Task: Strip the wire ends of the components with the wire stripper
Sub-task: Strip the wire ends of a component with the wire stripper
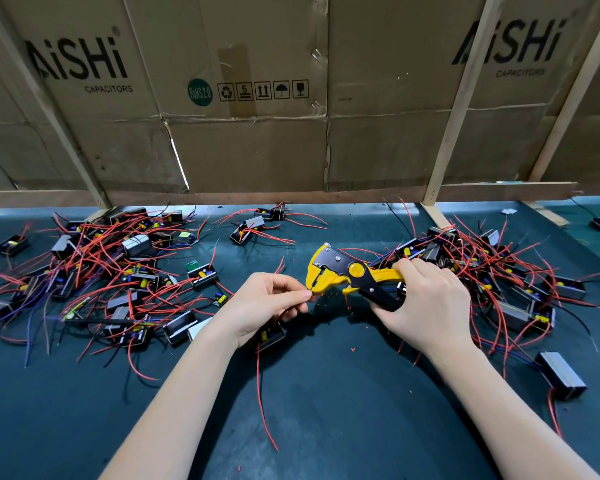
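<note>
Two hands point(343, 303), one wire stripper point(347, 275), one pinched wire point(311, 295)

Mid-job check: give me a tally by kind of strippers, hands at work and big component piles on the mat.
Wire stripper: 1
Hands: 2 (left hand, right hand)
Big component piles: 2 (left pile, right pile)
Total: 5

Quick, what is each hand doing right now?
Left hand: pinches a red wire at the stripper's mouth.
Right hand: grips the wire stripper handles.
</note>
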